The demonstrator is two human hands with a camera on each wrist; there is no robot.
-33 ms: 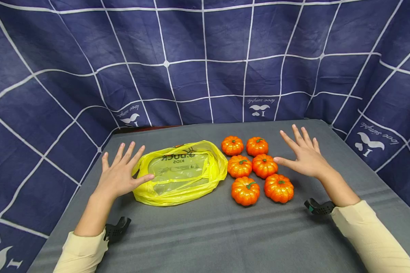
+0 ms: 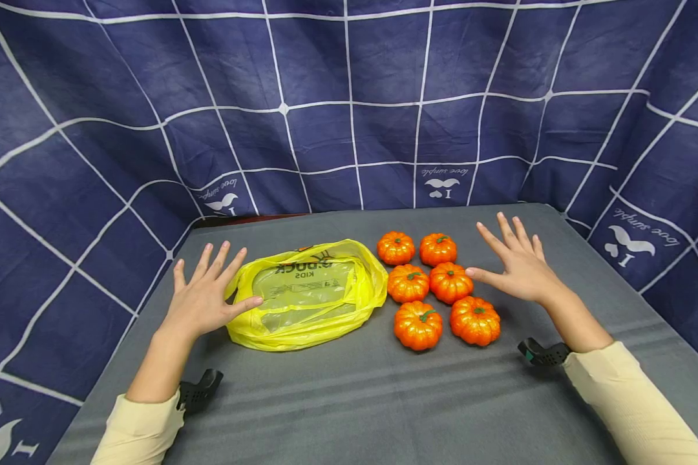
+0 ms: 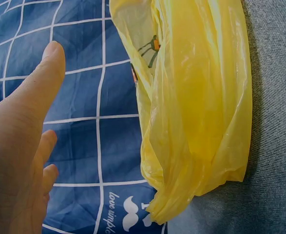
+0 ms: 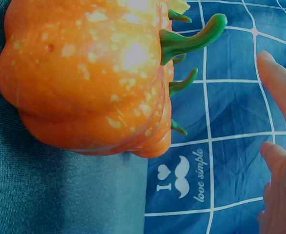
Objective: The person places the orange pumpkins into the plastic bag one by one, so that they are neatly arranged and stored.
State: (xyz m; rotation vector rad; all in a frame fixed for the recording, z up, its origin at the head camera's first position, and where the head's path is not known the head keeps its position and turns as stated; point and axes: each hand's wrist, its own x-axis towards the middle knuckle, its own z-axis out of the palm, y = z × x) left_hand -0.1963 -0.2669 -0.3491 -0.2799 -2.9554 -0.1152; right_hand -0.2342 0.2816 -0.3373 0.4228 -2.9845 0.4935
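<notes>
A yellow plastic bag (image 2: 360, 303) with dark print lies spread open on the grey table, left of centre. My left hand (image 2: 206, 297) is held with fingers spread at the bag's left side, its thumb overlapping the bag in the head view. In the left wrist view the crumpled bag (image 3: 201, 97) stands apart from the thumb (image 3: 40, 83). Several small orange pumpkins (image 2: 419, 326) with green stems sit in two columns right of the bag. My right hand (image 2: 520, 268), also spread and holding nothing, is just right of them. One pumpkin (image 4: 84, 78) looms large in the right wrist view.
The table's grey cloth (image 2: 349, 400) extends in front of the bag and pumpkins. A dark blue curtain (image 2: 384, 84) with a white grid hangs behind the table and along both sides. Black wrist devices (image 2: 200, 391) sit below both hands.
</notes>
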